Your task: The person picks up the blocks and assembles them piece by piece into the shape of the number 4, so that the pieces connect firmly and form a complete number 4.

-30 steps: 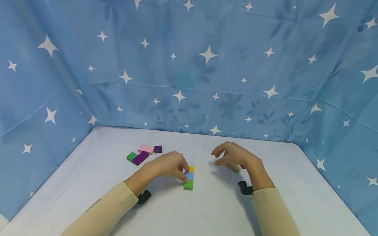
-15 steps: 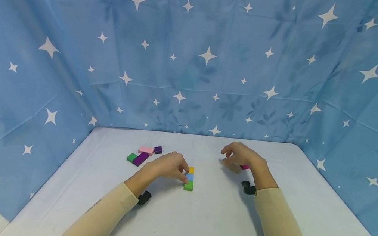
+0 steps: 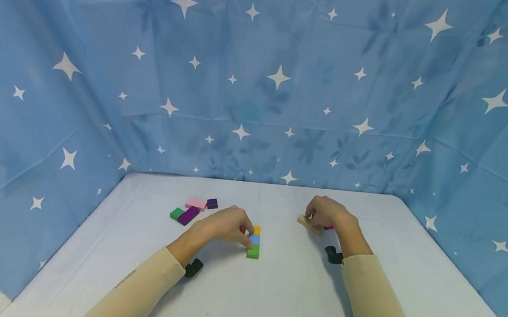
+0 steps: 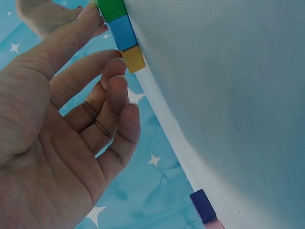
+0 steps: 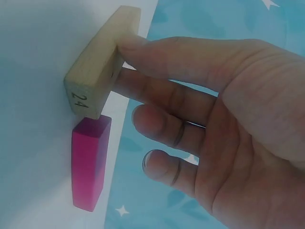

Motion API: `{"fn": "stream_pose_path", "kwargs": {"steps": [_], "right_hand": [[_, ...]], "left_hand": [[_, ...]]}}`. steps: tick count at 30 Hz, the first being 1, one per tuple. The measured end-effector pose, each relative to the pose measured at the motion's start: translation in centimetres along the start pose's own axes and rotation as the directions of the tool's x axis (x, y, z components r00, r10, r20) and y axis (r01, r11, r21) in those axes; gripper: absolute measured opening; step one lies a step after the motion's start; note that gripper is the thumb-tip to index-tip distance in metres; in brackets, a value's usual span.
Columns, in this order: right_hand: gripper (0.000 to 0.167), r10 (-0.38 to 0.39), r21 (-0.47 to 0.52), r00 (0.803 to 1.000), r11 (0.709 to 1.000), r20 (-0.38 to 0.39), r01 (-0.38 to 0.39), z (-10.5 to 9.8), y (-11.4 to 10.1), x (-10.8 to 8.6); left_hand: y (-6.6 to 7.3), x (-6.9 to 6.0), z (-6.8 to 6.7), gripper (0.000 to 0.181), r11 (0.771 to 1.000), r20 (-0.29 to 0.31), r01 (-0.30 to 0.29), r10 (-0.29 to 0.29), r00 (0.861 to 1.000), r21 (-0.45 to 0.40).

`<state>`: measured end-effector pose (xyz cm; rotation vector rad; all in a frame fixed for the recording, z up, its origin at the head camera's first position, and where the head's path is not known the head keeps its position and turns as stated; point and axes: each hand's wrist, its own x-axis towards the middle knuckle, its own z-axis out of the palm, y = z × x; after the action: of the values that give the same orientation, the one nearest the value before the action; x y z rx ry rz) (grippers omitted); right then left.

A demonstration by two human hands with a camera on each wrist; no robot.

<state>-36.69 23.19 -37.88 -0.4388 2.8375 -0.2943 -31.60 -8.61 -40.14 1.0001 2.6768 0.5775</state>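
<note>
Green point(image 3: 253, 252), light blue point(image 3: 254, 239) and yellow point(image 3: 257, 230) blocks lie end to end in a row. My left hand point(image 3: 226, 224) spans that row, thumb at the green block and index finger at the yellow block point(image 4: 133, 59) in the left wrist view. My right hand point(image 3: 327, 213) pinches a plain wooden block point(image 3: 306, 223) between thumb and index finger; its end carries the number 24 in the right wrist view. Against one end of the wooden block point(image 5: 93, 71) is a magenta block point(image 5: 88, 164).
At the left of the white table point(image 3: 286, 302) lie a pink block point(image 3: 196, 203), a dark purple block point(image 3: 212, 203), a purple block point(image 3: 188, 215) and a green block point(image 3: 177, 213). A blue curtain with white stars point(image 3: 259, 103) stands behind the table.
My right hand has moved to the right and closed its thumb and index finger on the wooden block. My left hand has stayed at the row of blocks.
</note>
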Motion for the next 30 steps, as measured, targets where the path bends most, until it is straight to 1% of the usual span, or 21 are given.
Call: {"fn": "stream_pose_path", "kwargs": {"steps": [4, 8, 13, 17, 20, 23, 27, 30], "right_hand": [[0.025, 0.003, -0.001, 1.000, 1.000, -0.010, -0.003, 0.2, 0.2, 0.1], [0.024, 0.010, -0.001, 1.000, 1.000, -0.004, -0.010, 0.3, 0.5, 0.2], [0.024, -0.002, 0.043, 1.000, 0.999, 0.005, 0.002, 0.5, 0.8, 0.4], [0.017, -0.030, 0.084, 0.999, 0.996, 0.014, 0.029, 0.7, 0.8, 0.3], [0.014, -0.067, 0.107, 0.998, 0.992, 0.013, 0.066, 0.9, 0.5, 0.5], [0.018, -0.110, 0.108, 0.994, 0.988, 0.001, 0.110, 1.1, 0.3, 0.7], [0.022, -0.148, 0.106, 0.989, 0.983, -0.026, 0.150, 1.5, -0.3, 0.9], [0.024, -0.157, 0.137, 0.988, 0.978, -0.006, 0.156, 1.9, -0.8, 1.0]], "left_hand": [[0.1, 0.0, 0.0, 0.037, 1.000, -0.006, 0.015, -0.015, 1.000, 0.005], [0.2, -0.1, -0.1, 0.037, 1.000, -0.003, 0.014, -0.014, 1.000, 0.001], [0.2, -0.1, 0.0, 0.037, 1.000, 0.000, 0.018, -0.018, 1.000, -0.001], [0.2, -0.1, 0.0, 0.036, 1.000, -0.001, 0.018, -0.018, 1.000, 0.000], [0.2, -0.1, -0.1, 0.037, 1.000, 0.002, 0.018, -0.018, 1.000, 0.000], [0.2, -0.1, -0.1, 0.037, 1.000, 0.006, 0.019, -0.019, 1.000, 0.000], [0.2, -0.1, -0.1, 0.037, 1.000, 0.009, 0.012, -0.012, 1.000, 0.004], [0.1, -0.1, 0.0, 0.037, 1.000, 0.011, 0.009, -0.009, 1.000, -0.001]]}}
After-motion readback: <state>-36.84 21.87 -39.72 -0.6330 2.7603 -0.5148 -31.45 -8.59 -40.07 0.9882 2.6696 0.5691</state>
